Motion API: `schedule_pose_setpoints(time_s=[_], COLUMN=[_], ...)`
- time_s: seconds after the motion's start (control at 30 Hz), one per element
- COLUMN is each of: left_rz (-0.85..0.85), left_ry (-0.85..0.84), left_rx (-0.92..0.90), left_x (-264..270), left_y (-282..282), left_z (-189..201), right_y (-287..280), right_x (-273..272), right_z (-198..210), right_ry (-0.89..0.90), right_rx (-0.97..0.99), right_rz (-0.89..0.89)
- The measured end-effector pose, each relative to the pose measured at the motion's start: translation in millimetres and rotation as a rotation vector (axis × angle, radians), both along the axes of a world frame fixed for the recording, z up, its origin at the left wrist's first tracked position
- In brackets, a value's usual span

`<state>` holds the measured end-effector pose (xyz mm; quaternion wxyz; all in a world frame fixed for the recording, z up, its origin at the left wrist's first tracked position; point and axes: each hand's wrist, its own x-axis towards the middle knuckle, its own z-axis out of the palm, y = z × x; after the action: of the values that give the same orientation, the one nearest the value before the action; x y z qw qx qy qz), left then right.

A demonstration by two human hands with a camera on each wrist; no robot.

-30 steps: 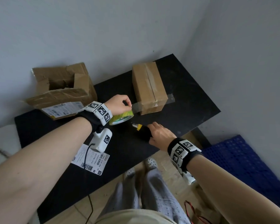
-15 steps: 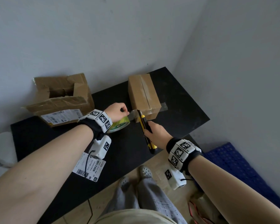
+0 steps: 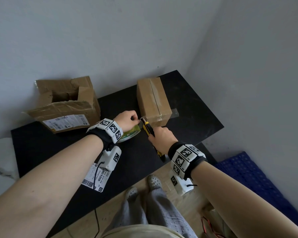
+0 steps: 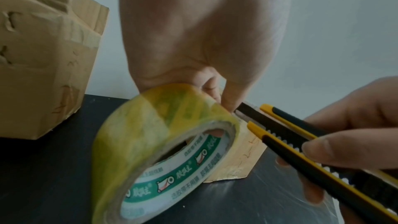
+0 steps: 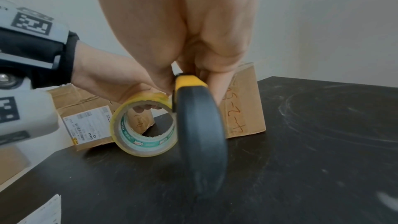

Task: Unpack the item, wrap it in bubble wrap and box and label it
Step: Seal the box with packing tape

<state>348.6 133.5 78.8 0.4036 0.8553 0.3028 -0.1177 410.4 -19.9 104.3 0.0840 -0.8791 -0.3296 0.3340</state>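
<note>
A small closed cardboard box (image 3: 153, 100) stands on the black table (image 3: 193, 121), clear tape along its top seam. My left hand (image 3: 127, 120) grips a yellow-green tape roll (image 3: 130, 134) just left of the box's near end, pinching the stretched tape. My right hand (image 3: 162, 140) grips a yellow and black utility knife (image 3: 149, 130), its blade tip at the tape between roll and box. In the left wrist view the roll (image 4: 163, 151) is close up and the knife (image 4: 301, 140) comes in from the right. The right wrist view shows knife handle (image 5: 200, 134), roll (image 5: 144, 125) and box (image 5: 243, 105).
An opened, torn cardboard box (image 3: 64, 103) with a shipping label sits at the table's back left. A loose barcode label (image 3: 95, 179) lies near the front edge. A strip of tape (image 3: 175, 112) sticks out right of the small box. A blue mat (image 3: 258, 182) lies on the floor at right.
My right hand picked the knife up off the table and brought its blade to the tape beside the box. My left hand stayed on the roll.
</note>
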Motion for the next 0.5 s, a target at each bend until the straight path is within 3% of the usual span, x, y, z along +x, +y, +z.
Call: schedule_pose_setpoints(time_s=[0.5], left_rz=[0.005], left_ry=[-0.01], left_rx=[0.045], left_x=[3.7], left_y=[-3.5], left_z=[-1.9], right_y=[4.0], right_x=[-8.2], right_z=[12.4], right_ry=[-0.234], right_rx=[-0.147], right_rz=[0.234])
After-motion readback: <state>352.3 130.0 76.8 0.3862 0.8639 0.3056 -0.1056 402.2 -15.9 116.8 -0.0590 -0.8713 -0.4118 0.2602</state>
